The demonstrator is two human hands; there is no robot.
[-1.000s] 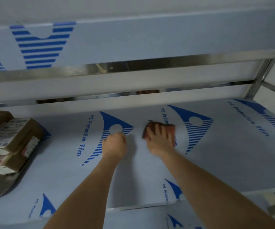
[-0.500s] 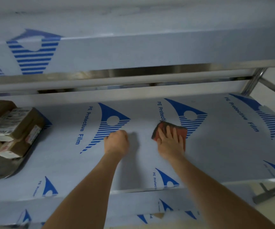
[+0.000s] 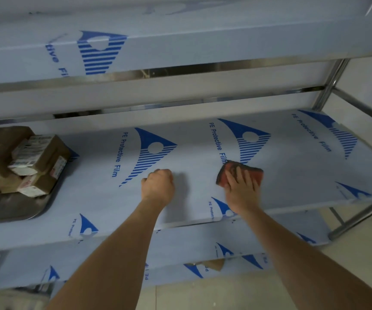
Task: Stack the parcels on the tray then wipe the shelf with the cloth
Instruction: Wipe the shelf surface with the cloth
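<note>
Brown parcels (image 3: 23, 159) stacked on tray (image 3: 12, 209); red cloth (image 3: 238, 173) flat on shelf (image 3: 292, 171).

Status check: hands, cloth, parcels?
Right hand flat on red cloth, on the shelf. Left hand fisted, empty. Parcels stacked on tray. Nothing in the way.

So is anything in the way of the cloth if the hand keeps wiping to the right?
Nothing visible: right of the cloth under the right hand, the shelf is bare film to its end.
</note>
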